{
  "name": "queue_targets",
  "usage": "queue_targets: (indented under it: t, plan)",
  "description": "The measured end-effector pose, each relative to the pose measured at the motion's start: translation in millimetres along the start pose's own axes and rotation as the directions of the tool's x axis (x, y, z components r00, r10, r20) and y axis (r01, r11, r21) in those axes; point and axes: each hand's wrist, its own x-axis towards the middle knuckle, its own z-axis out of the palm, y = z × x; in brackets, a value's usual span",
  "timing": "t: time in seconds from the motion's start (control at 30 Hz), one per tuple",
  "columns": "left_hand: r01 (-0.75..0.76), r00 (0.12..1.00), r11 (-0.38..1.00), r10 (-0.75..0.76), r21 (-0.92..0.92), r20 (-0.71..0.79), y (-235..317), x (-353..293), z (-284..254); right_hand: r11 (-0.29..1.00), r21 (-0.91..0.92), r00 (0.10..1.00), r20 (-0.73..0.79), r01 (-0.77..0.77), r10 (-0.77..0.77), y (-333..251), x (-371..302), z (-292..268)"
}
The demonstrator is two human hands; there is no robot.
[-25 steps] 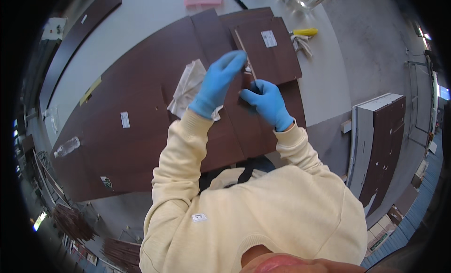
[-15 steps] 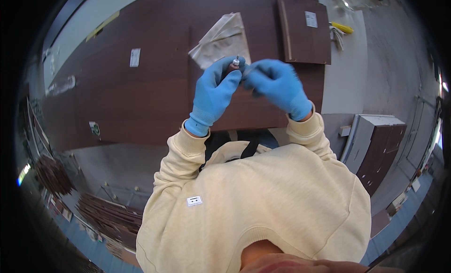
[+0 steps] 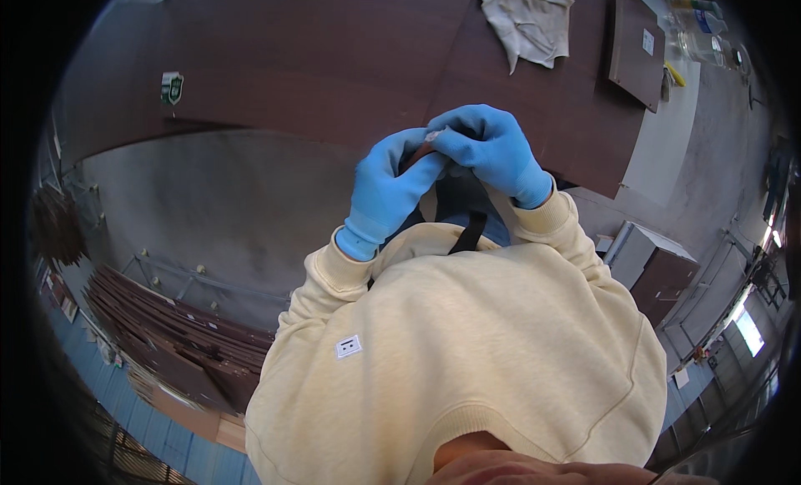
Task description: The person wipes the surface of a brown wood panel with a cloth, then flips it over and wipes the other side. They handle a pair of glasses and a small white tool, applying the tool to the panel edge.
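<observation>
My left hand [image 3: 390, 185], in a blue glove, is closed round a small slim bottle [image 3: 417, 155] with a dark reddish-brown body. The bottle tilts up to the right, and a bit of its white neck shows between my hands. The gloved right hand [image 3: 492, 151] pinches at that white end with thumb and fingers. Whether a cap is under those fingers is hidden. Both hands are held in front of my body, at the near edge of a large brown panel [image 3: 334, 51].
A crumpled whitish cloth [image 3: 534, 26] lies on the panel, ahead and right. Beyond it are a smaller brown board [image 3: 636, 55], a yellow-handled tool [image 3: 674, 75] and clear plastic bottles [image 3: 709, 39]. Stacked brown boards [image 3: 175, 326] stand behind me at left. A boxy cabinet [image 3: 655, 268] is at right.
The view has swung left and back, so cloth and board sit farther up and right. My right hand, apart and blurred before, has closed on the bottle's white end. The left hand keeps its hold.
</observation>
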Motion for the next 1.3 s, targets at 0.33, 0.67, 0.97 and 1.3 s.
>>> queue_targets:
  t: [0.33,0.67,0.97,1.3]
  plan:
    - [-0.084,0.992,0.996,0.084,0.003,-0.092,-13.6,-82.2,-67.4,0.964,0.263,0.995,0.097,-0.047,0.022,7.1,-24.8,105.0]
    - [-0.517,0.731,0.596,0.681,0.614,-0.045,-22.8,-78.5,-77.7,0.986,0.146,0.993,-0.099,0.079,-0.065,3.2,-31.1,146.6]
    - [-0.519,0.766,0.632,0.642,0.576,-0.014,-13.9,-77.3,-84.8,0.99,0.141,1.0,0.003,-0.021,0.021,-11.3,-31.5,135.4]
    - [0.362,0.904,0.882,-0.253,-0.301,0.345,1.3,-79.2,-122.0,0.968,0.054,0.907,0.341,0.245,-0.248,-2.6,-24.0,111.4]
